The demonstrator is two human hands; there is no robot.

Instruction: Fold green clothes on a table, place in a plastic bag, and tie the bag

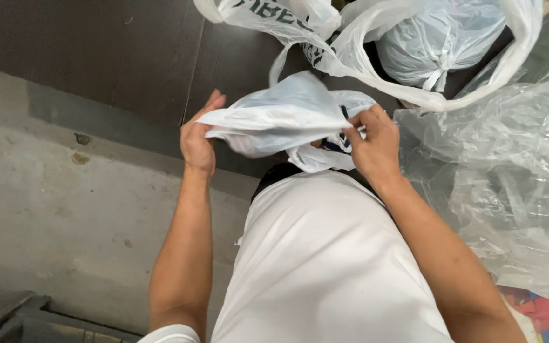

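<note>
A small white plastic bag (pixel 281 117) is stretched between both my hands, just in front of my white shirt. My left hand (pixel 197 136) grips its left edge, fingers curled up around the plastic. At the bag's right side my right hand (pixel 371 145) pinches the plastic, where dark print shows. The underside of the bag is hidden by my shirt.
A large open white plastic bag (pixel 351 51) lies ahead on the dark floor, with a knotted white bag (pixel 440 41) inside it. Crumpled clear plastic sheeting (pixel 509 178) fills the right side. Grey concrete (pixel 65 203) lies to the left.
</note>
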